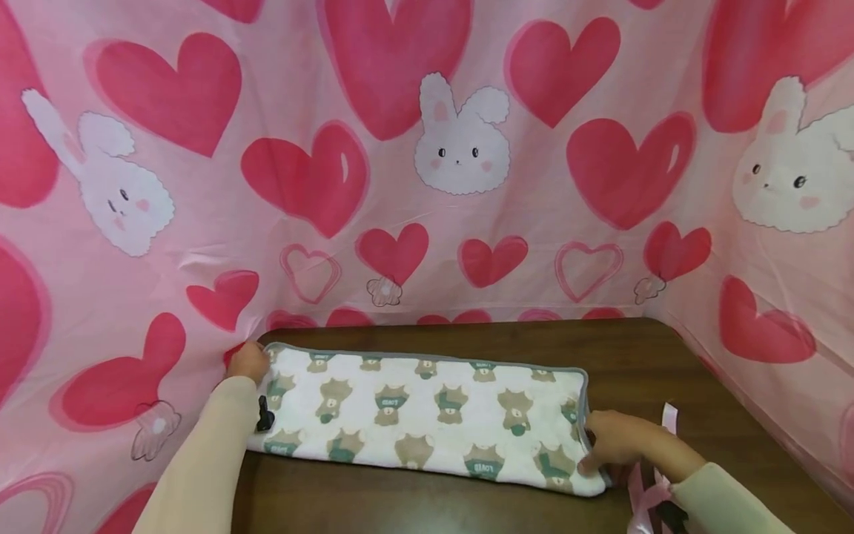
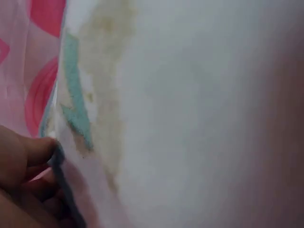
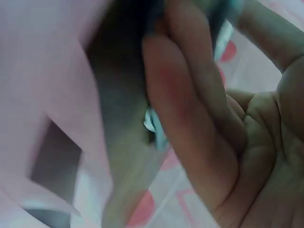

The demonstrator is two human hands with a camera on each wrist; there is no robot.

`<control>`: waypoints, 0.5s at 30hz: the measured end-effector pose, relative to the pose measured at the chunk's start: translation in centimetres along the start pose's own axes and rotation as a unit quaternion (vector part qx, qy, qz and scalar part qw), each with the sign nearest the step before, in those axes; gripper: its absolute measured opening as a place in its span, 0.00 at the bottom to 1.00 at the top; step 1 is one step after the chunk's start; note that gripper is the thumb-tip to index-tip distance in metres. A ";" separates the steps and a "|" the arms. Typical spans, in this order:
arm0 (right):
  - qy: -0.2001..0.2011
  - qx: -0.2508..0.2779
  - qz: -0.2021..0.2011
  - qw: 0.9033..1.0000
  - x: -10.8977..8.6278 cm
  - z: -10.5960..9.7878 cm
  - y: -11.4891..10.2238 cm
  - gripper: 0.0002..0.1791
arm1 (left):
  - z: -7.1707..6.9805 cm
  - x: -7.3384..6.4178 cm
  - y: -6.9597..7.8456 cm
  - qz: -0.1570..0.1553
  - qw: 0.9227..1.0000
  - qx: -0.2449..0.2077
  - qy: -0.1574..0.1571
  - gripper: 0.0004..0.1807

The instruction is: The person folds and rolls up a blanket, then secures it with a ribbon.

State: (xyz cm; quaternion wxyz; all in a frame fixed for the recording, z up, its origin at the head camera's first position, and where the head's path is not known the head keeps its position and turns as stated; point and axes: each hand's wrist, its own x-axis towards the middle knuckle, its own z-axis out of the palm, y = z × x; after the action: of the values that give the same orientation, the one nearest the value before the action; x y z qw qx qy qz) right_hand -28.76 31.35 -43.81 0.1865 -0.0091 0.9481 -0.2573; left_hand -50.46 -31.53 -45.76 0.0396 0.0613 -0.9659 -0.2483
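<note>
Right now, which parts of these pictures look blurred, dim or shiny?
Head view: mostly sharp, soft sheen on the brown table near the bottom; left wrist view: dim, patterned cloth out of focus toward the right; right wrist view: pink ribbon blurred.

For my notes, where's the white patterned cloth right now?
In the head view, the cloth stretches across the lower middle, over the brown table, between the left hand at its left end and the right hand at its right.
</note>
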 end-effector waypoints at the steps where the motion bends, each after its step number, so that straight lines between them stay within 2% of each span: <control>1: 0.003 -0.007 0.002 1.000 0.2 -0.4 0.0 0.19 | -0.1 -0.2 -0.1 -0.007 1.000 0.001 -0.009 0.19; 2: 0.013 -0.019 -0.002 1.000 0.5 -0.9 0.2 0.20 | -0.3 -0.4 -0.2 -0.011 1.000 0.001 -0.020 0.20; 5: 0.061 -0.046 -0.004 0.997 2.0 -2.5 1.1 0.21 | -1.2 -1.2 -0.3 0.003 0.999 0.003 -0.050 0.22; 8: 0.109 -0.062 -0.026 0.992 4.1 -4.3 2.9 0.21 | -1.9 -2.6 -0.6 0.021 0.996 0.002 -0.082 0.17; 11: 0.122 -0.063 -0.048 0.989 5.8 -5.7 4.5 0.26 | -1.8 -4.1 -1.0 0.038 0.994 0.014 -0.103 0.12; 15: 0.111 -0.037 -0.075 0.990 7.2 -6.8 5.5 0.26 | -1.3 -5.4 -1.4 0.045 0.989 0.060 -0.131 0.16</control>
State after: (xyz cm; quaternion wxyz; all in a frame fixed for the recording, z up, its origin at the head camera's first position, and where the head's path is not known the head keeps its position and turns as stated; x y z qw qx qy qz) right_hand -37.45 38.64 -43.62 0.0599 -0.0582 0.9685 -0.2346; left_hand -44.82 -32.65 -45.56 -0.0794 -0.0129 -0.9777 -0.1938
